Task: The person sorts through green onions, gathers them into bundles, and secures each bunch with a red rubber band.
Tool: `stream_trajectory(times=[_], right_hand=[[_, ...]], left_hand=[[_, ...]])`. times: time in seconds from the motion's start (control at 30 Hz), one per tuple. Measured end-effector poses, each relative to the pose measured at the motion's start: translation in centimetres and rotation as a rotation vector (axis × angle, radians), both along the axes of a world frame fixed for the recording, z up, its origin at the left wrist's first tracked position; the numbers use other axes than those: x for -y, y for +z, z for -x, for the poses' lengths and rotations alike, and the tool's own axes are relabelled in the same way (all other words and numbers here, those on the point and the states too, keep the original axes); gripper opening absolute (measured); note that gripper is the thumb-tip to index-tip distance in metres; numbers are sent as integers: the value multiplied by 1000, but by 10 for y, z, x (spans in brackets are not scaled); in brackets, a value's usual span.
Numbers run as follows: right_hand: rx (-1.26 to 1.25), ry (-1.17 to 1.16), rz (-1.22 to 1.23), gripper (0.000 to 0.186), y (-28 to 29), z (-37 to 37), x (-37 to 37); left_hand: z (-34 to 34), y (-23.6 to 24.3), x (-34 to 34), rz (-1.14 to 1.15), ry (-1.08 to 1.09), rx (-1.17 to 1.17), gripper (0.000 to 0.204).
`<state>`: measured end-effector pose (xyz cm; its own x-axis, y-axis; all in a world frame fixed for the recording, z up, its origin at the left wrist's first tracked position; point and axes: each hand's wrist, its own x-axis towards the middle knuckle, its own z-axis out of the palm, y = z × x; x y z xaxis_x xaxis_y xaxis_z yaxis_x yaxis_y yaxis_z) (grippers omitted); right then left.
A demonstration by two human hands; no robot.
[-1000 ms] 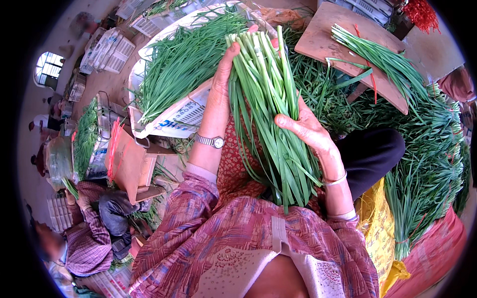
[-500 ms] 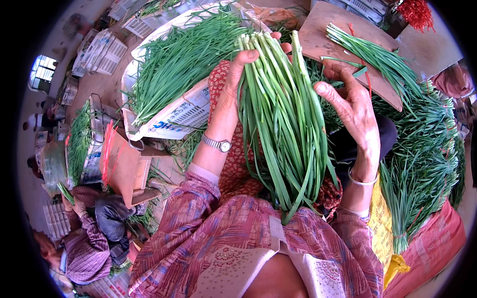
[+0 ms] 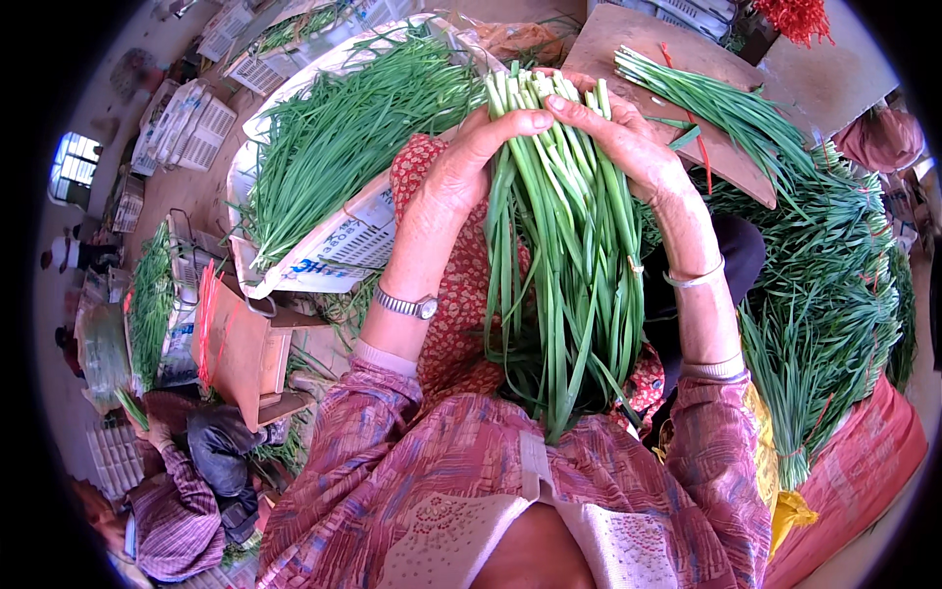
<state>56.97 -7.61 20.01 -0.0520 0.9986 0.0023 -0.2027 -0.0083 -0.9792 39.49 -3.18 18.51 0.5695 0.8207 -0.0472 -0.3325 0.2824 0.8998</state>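
Observation:
A thick bunch of garlic chives [image 3: 569, 265] is held up in front of my chest, pale stem ends at the top and green leaves drooping toward my lap. My left hand [image 3: 476, 152] is closed round its left side just below the stem ends. From the right, my right hand [image 3: 633, 142] wraps the same bunch, its thumb tip close to the left thumb across the front. The fingers behind the stems are mostly hidden. Beyond the right hand, another bundle of chives [image 3: 721, 108] lies on a wooden board [image 3: 608, 49] with a red tie [image 3: 702, 147] beside it.
To the left stands a white plastic crate [image 3: 339, 265] heaped with loose chives [image 3: 353, 142]. Tied bundles [image 3: 834, 285] are piled at the right above a red sack [image 3: 873, 461]. A wooden stand [image 3: 240, 339] with red ties is at left. A co-worker [image 3: 177, 501] sits at lower left.
My right hand has come in from the right and closed on the bunch. The thumbs now meet near the stem ends, which sit more evenly together.

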Motion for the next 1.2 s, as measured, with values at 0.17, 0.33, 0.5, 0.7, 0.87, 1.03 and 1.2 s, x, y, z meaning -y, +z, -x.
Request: stream_trajectory(times=[0.17, 0.33, 0.5, 0.7, 0.87, 1.03, 1.2], right_hand=[[70, -35, -155, 37, 1, -6, 0], [122, -54, -279, 26, 13, -5, -10], [7, -117, -286, 24, 24, -7, -6], [-125, -185, -301, 20, 30, -7, -4], [-28, -142, -286, 33, 28, -1, -1], [72, -101, -326, 37, 34, 0, -3], [115, -82, -349, 20, 47, -10, -16]], left_hand=[[-8, 12, 12, 15, 8, 119, 45], [-10, 28, 5, -84, 18, 109, 38], [-5, 29, -7, -35, 21, 110, 36], [-4, 30, -10, 0, 77, 133, 33], [-10, 30, -4, 43, 60, 151, 33], [-11, 30, -6, -8, -2, 226, 30], [-14, 46, -12, -79, 98, 118, 33]])
